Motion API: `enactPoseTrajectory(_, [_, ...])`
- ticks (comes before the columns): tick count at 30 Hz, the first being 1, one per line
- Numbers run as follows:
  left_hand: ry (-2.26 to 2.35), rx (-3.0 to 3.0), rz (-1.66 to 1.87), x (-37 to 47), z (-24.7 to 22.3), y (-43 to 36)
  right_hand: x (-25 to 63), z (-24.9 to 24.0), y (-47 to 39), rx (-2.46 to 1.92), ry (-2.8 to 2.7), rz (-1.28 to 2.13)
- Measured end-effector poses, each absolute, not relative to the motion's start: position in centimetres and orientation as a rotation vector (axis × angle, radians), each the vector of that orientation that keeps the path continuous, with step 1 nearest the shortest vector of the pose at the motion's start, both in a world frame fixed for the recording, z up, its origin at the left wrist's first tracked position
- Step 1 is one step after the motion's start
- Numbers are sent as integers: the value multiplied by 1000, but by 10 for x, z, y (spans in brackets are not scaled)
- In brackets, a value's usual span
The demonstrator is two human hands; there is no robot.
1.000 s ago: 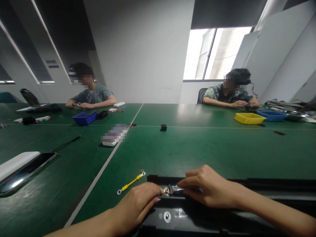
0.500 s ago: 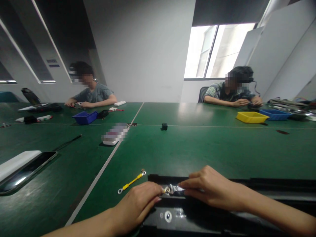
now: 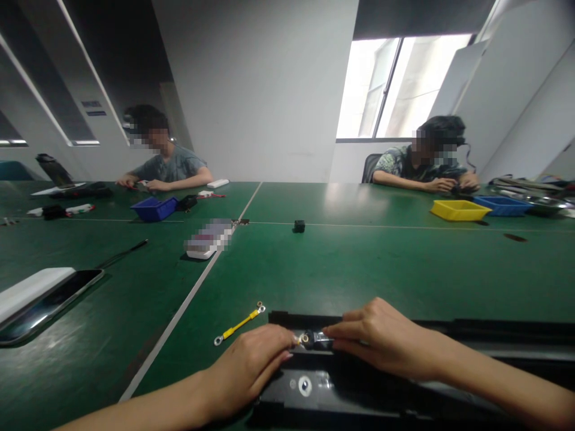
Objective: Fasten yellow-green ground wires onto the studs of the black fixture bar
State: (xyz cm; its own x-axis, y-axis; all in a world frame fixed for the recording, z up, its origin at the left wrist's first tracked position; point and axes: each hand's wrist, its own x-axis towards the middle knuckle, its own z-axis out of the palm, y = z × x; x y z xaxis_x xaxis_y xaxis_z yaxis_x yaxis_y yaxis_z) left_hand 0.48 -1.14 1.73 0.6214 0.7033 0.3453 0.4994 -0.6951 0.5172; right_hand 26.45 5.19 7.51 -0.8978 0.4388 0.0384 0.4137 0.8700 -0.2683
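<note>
In front of me lies a long black housing, with a brass-coloured nut at its near-left end. My left hand is closed in a pinch just left of the nut, on a small piece with a yellow end, apparently a ring-terminal wire. From the right, my right hand pinches a shiny metal piece whose end reaches the nut; its exact kind is unclear. A yellow wire with ring terminals rests on the green table, left of the housing, a small nut beside its upper end.
A phone and a white box lie at the left. Farther off are a white device, a small black block, a blue bin and a yellow bin. Two people sit across the table.
The metal piece in my right hand has turned or shifted slightly at the nut, and its end looks darker now. Both hands stay in nearly the same place. The view has tilted a little.
</note>
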Motion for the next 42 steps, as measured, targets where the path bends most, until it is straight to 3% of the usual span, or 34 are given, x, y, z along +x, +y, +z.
enactPoseTrajectory(15, [967,2493,794,6,17,-12,263,69,51,-669,-2956,242])
enactPoseTrajectory(42, [978,2472,747,6,17,-12,270,73,59,-599,-3003,268])
